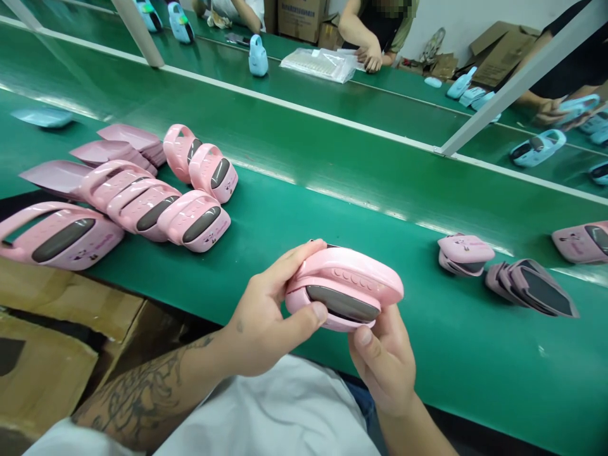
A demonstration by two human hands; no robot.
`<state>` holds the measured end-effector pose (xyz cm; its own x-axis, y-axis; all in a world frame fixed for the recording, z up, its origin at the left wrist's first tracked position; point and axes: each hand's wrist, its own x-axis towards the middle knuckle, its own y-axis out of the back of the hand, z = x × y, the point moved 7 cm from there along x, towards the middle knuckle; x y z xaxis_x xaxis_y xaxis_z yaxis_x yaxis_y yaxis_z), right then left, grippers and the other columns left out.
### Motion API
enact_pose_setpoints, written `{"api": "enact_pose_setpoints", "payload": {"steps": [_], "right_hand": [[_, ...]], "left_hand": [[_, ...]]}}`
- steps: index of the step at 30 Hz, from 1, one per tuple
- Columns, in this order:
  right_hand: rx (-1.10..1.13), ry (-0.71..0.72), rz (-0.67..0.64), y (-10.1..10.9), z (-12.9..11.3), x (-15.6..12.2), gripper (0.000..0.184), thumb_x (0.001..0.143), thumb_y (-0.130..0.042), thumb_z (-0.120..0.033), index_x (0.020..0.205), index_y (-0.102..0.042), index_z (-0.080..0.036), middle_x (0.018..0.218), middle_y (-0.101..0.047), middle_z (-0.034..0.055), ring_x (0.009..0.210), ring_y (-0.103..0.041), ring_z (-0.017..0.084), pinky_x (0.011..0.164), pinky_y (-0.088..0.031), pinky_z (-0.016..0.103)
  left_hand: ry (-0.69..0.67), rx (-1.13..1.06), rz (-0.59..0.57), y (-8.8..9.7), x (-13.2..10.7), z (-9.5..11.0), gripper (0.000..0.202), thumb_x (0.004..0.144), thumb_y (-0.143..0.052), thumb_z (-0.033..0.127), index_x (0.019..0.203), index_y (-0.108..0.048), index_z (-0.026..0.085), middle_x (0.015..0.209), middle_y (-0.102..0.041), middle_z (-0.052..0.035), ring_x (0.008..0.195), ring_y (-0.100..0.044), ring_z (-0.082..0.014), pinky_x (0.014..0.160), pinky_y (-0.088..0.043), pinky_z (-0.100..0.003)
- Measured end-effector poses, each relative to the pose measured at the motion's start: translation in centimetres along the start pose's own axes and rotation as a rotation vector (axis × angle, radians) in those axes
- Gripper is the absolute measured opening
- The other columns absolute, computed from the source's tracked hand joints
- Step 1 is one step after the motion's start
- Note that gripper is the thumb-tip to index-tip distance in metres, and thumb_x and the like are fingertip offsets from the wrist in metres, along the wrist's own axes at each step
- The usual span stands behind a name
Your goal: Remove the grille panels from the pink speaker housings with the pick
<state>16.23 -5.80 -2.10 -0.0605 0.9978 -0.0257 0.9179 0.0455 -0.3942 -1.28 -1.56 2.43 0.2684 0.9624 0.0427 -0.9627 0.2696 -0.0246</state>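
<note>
a pink case (pixel 349 272) with a dark, shiny patch (pixel 339 304) is up over the near side of the green table (pixel 266 247). the left hand (pixel 266 316) grips one end, and the right hand (pixel 387 354) holds the other end from below. more pink cases (pixel 177 221) sit to the left. far across, another person's hands (pixel 373 58) are by a clear bag (pixel 319 63).

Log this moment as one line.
left hand: gripping pink case | right hand: holding its other end | green table: grouped pink cases to the left, stacked pieces to the right
</note>
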Motion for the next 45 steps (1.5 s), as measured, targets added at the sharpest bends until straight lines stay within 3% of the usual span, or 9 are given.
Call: {"api": "enact_pose_setpoints", "payload": {"steps": [7, 11, 18, 23, 28, 31, 36, 41, 45], "right_hand": [[-0.06, 0.005, -0.069, 0.3, -0.5, -0.8, 0.084, 0.097, -0.085, -0.043, 0.168, -0.04, -0.044, 0.183, -0.036, 0.0041, 0.165, -0.044, 0.033, 0.129, -0.049, 0.057], [-0.085, 0.018, -0.039, 0.9, -1.3, -0.8, 0.074, 0.1, -0.081, -0.042, 0.166, -0.046, -0.043, 0.183, -0.037, 0.0032, 0.165, -0.044, 0.032, 0.127, -0.052, 0.055], [-0.109, -0.032, 0.021, 1.8, -1.8, -1.2, 0.078, 0.096, -0.086, -0.047, 0.164, -0.049, -0.043, 0.183, -0.036, 0.0037, 0.167, -0.038, 0.036, 0.127, -0.051, 0.06], [-0.18, -0.006, 0.045, 2.2, -2.4, -1.2, 0.082, 0.09, -0.09, -0.05, 0.161, -0.053, -0.038, 0.18, -0.041, 0.0092, 0.164, -0.044, 0.039, 0.12, -0.057, 0.057], [-0.195, -0.011, -0.015, 2.4, -1.9, -1.1, 0.082, 0.095, -0.087, -0.046, 0.166, -0.046, -0.039, 0.178, -0.045, 0.0071, 0.163, -0.047, 0.034, 0.13, -0.047, 0.056], [-0.236, -0.03, -0.029, 2.5, -1.5, -0.5, 0.088, 0.094, -0.086, -0.049, 0.169, -0.043, -0.036, 0.175, -0.05, 0.0084, 0.162, -0.048, 0.034, 0.133, -0.043, 0.057], [-0.315, -0.071, -0.011, 2.5, -1.8, 0.5, 0.096, 0.074, -0.098, -0.063, 0.157, -0.061, -0.031, 0.166, -0.059, 0.0122, 0.161, -0.047, 0.042, 0.13, -0.044, 0.06], [-0.183, -0.112, -0.081, 1.4, -2.0, 0.9, 0.083, 0.083, -0.094, -0.056, 0.154, -0.06, -0.03, 0.163, -0.061, 0.011, 0.154, -0.055, 0.037, 0.129, -0.045, 0.057], [-0.093, -0.127, -0.041, 1.1, -1.7, 1.3, 0.081, 0.072, -0.103, -0.052, 0.139, -0.064, -0.029, 0.148, -0.07, 0.0103, 0.141, -0.064, 0.034, 0.121, -0.052, 0.054]], "left_hand": [[0.038, -0.106, -0.091, 0.0, 0.2, -1.1, 0.078, 0.09, -0.089, 0.032, 0.163, -0.06, 0.027, 0.166, -0.061, -0.0106, 0.152, -0.059, -0.0382, 0.12, -0.056, -0.04], [0.068, -0.175, -0.133, -0.1, 0.4, -1.7, 0.077, 0.086, -0.092, 0.026, 0.158, -0.065, 0.028, 0.167, -0.06, -0.0109, 0.148, -0.064, -0.0364, 0.116, -0.06, -0.038], [0.024, -0.137, -0.148, -0.8, 0.6, -1.5, 0.076, 0.082, -0.097, 0.027, 0.153, -0.07, 0.027, 0.161, -0.066, -0.0125, 0.146, -0.065, -0.036, 0.119, -0.057, -0.04], [-0.054, -0.064, -0.087, -0.9, 0.2, -1.4, 0.079, 0.075, -0.102, 0.028, 0.149, -0.074, 0.029, 0.157, -0.07, -0.0107, 0.147, -0.065, -0.0357, 0.123, -0.054, -0.039], [0.033, -0.198, -0.061, -0.2, 0.4, -2.9, 0.074, 0.081, -0.099, 0.036, 0.15, -0.073, 0.03, 0.149, -0.075, -0.0114, 0.134, -0.074, -0.0359, 0.112, -0.062, -0.038], [0.013, -0.257, -0.073, 0.2, 1.0, -3.1, 0.067, 0.082, -0.098, 0.037, 0.144, -0.077, 0.026, 0.139, -0.08, -0.0139, 0.125, -0.078, -0.0381, 0.103, -0.066, -0.04], [-0.024, -0.318, -0.127, 0.7, 1.5, -3.4, 0.054, 0.084, -0.095, 0.043, 0.132, -0.083, 0.023, 0.122, -0.085, -0.0135, 0.104, -0.083, -0.034, 0.087, -0.07, -0.039], [0.018, -0.324, -0.118, 1.5, 1.6, -4.5, 0.051, 0.085, -0.093, 0.039, 0.13, -0.082, 0.02, 0.119, -0.084, -0.0152, 0.105, -0.081, -0.0339, 0.087, -0.07, -0.041], [-0.011, -0.338, -0.144, 1.5, 1.8, -4.6, 0.043, 0.088, -0.091, 0.039, 0.126, -0.083, 0.021, 0.114, -0.084, -0.0122, 0.099, -0.081, -0.0309, 0.081, -0.069, -0.037]]}}
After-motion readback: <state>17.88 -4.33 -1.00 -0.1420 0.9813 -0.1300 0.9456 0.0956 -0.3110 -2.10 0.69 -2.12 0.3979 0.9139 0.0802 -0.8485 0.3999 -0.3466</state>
